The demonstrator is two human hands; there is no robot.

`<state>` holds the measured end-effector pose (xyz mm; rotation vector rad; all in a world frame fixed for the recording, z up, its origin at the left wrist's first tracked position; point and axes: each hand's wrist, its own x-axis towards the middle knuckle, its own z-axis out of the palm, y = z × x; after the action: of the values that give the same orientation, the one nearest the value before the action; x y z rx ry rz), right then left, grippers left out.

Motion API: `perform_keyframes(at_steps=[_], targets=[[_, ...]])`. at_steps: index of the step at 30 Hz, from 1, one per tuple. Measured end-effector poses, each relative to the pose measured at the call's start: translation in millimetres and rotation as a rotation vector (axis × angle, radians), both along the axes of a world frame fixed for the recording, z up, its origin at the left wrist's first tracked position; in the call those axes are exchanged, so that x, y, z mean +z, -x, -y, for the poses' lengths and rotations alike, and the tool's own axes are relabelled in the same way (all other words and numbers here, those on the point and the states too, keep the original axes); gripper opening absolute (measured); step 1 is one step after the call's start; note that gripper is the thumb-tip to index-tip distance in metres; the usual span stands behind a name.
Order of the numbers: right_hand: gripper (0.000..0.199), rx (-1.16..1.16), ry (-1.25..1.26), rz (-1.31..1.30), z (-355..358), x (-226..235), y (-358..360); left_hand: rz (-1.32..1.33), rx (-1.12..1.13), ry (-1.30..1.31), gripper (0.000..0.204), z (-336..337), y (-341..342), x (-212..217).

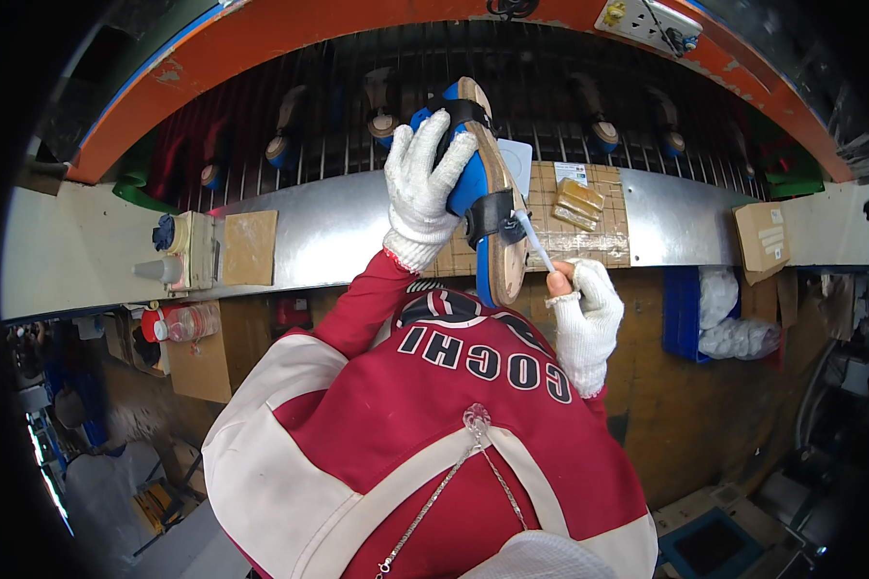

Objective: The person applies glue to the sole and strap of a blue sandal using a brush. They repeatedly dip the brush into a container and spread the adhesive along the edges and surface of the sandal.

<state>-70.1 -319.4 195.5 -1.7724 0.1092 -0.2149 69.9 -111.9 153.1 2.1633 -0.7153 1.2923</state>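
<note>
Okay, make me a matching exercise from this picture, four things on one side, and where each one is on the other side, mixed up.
Things:
1. Left hand
2. Right hand
3. Plastic bottle
4. Blue bin

Places:
A. under the bench, far right
B. wrapped around the blue sandal
C. under the bench, far left
D. holding a thin brush against the tan sole

Pairs: 1-B, 2-D, 3-C, 4-A

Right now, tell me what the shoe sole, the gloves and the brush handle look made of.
Shoe sole: matte tan, flat, probably leather or fibreboard; it sits on a glossy blue form, likely plastic. Gloves on the left hand and right hand: white knit, ribbed weave visible, likely cotton. Brush handle: thin, white, smooth, seemingly plastic.
</note>
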Motion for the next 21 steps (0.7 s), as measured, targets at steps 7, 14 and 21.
perform_keyframes(at_steps=[7,14,21], targets=[[0.017,-0.072,0.245,0.166,9,-5,-28,0.024,-0.05,0.001,0.068,0,-4,3],[0.015,-0.018,0.32,0.234,18,-3,-43,-0.011,-0.023,-0.028,0.072,-2,-14,0],[0.016,0.182,-0.046,0.005,24,-5,-31,-0.088,0.05,-0.055,0.075,-5,-17,-5]])
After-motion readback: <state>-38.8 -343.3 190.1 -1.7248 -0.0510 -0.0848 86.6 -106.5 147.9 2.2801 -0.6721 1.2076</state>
